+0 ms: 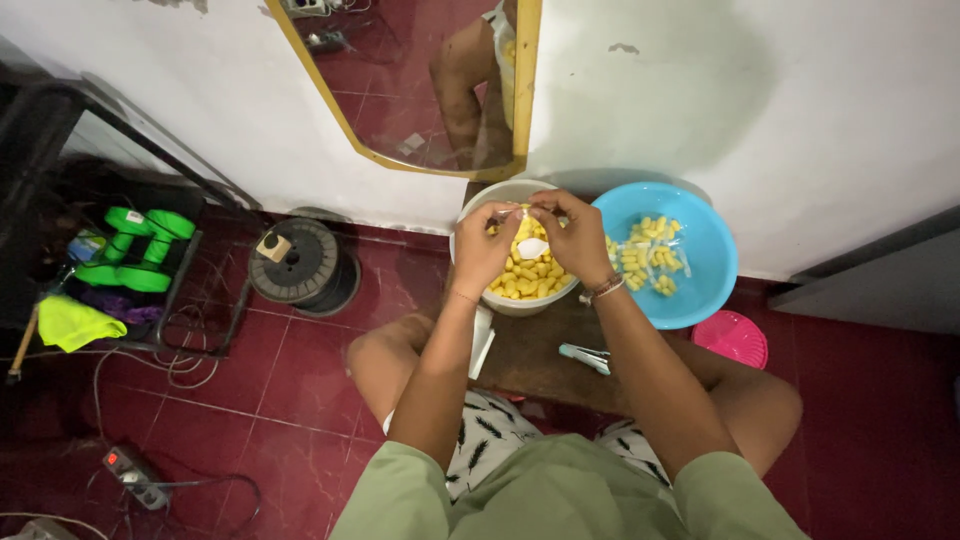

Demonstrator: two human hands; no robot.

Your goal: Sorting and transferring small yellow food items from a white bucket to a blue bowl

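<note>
My left hand and my right hand meet over a white bowl full of yellow puffed snacks. Both pinch the top of a small clear plastic bag with some yellow snacks in it, held just above the bowl. To the right, touching the white bowl, a blue bowl holds several filled small bags of the same snack. Both bowls rest on a low dark wooden board in front of my knees.
A small teal tool and a white flat item lie on the board. A pink ribbed lid sits on the red tile floor right. A cable spool, green dumbbells, a power strip lie left. A mirror leans on the wall.
</note>
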